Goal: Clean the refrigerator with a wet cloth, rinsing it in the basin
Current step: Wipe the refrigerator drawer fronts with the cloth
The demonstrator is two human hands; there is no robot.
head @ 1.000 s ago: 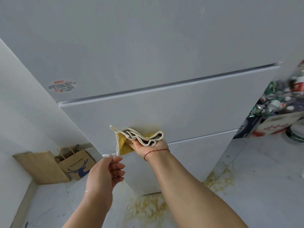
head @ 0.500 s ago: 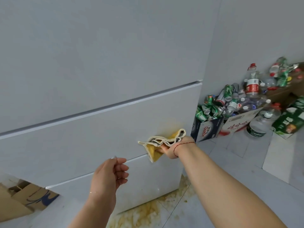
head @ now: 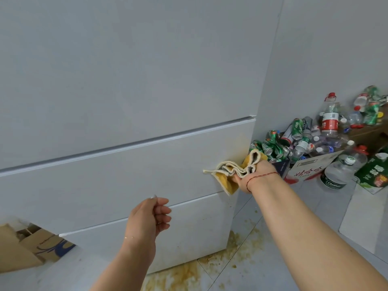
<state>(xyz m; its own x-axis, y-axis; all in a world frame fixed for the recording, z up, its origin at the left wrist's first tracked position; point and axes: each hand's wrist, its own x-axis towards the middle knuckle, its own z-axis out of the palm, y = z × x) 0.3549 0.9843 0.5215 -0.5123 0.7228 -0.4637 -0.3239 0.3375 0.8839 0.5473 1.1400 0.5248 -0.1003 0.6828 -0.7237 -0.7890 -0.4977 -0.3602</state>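
A white refrigerator (head: 126, 101) fills most of the view, with two drawer fronts below its big door. My right hand (head: 255, 175) presses a crumpled yellow cloth with a white trim (head: 228, 172) against the right edge of the middle drawer front, where a faint yellow stain shows. My left hand (head: 149, 217) hovers in front of the lower drawer seam, fingers loosely curled with nothing in them, apart from the surface. The basin is out of sight.
Yellow-brown spill stains (head: 189, 274) cover the floor tiles at the refrigerator's foot. A cardboard box full of cans and plastic bottles (head: 310, 148) stands to the right by the wall. Brown paper bags (head: 39, 246) lean at the lower left.
My right hand has slid the cloth rightward along the middle drawer front to its right edge. The view has swung right with it. My left hand has stayed in front of the lower seam.
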